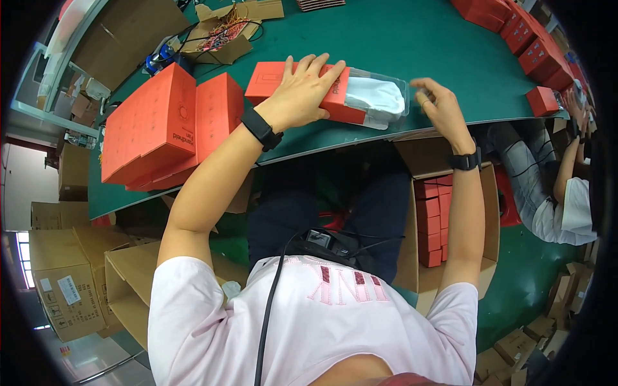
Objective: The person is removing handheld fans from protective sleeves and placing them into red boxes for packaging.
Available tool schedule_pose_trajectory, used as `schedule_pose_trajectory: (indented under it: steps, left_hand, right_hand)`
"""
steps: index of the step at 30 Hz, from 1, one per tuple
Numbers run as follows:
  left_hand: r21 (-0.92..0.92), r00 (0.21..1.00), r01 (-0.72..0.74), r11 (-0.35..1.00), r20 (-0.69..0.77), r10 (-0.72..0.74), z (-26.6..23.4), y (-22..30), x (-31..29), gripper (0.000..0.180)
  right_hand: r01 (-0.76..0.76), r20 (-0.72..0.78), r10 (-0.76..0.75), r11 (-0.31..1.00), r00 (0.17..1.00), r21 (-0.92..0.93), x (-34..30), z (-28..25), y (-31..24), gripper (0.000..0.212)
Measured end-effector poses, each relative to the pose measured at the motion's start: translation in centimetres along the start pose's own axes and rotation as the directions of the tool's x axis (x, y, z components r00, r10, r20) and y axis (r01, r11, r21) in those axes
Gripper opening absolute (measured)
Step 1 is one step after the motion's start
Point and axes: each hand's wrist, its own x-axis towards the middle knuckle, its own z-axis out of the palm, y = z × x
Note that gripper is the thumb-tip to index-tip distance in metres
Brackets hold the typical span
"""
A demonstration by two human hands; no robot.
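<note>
Box in red card lies near the worktop's edge, held beneath the widely spread left hand, seemingly to steady it, while a clear tray with a white bundle pokes out near the empty, loosely curled right hand.

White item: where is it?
In the head view, the white item sits in a clear tray jutting right from the red box under the left hand, left of the right hand.

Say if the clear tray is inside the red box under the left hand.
Partly out: the clear tray protrudes from the right end of the red box; its left end is hidden.
</note>
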Motion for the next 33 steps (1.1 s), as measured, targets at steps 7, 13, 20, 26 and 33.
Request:
schedule_pose_trajectory:
  steps: [7, 13, 20, 26, 33]
  left_hand:
    - [-0.351, 0.965, -0.080, 0.933, -0.260, -0.015, 1.8, 1.8, 1.1, 0.087]
    - [-0.480, 0.977, -0.001, 0.877, -0.186, -0.100, 2.2, 2.2, 1.7, 0.076]
    - [-0.545, 0.972, 0.000, 0.838, -0.198, -0.129, 1.2, 2.4, 1.8, 0.073]
    - [-0.686, 0.949, -0.095, 0.722, -0.281, -0.142, 1.8, 2.9, 2.8, 0.094]
    - [-0.751, 0.642, -0.657, 0.066, -0.604, -0.472, 0.4, 3.8, 5.8, 0.088]
  right_hand:
    - [0.243, 0.081, -0.233, 0.839, 0.969, -0.486, 1.5, 2.3, -6.8, 0.023]
    - [0.224, 0.038, -0.229, 0.884, 0.973, -0.410, 2.0, 4.8, -5.3, 0.019]
    - [0.241, -0.152, -0.282, 0.940, 0.947, -0.240, 2.4, 5.6, -9.2, 0.014]
    - [0.454, -0.106, -0.556, 0.761, 0.825, -0.463, 5.1, 5.0, -12.5, 0.014]
    - [0.512, -0.458, -0.678, 0.735, 0.575, -0.445, 4.9, 0.5, -15.5, 0.030]
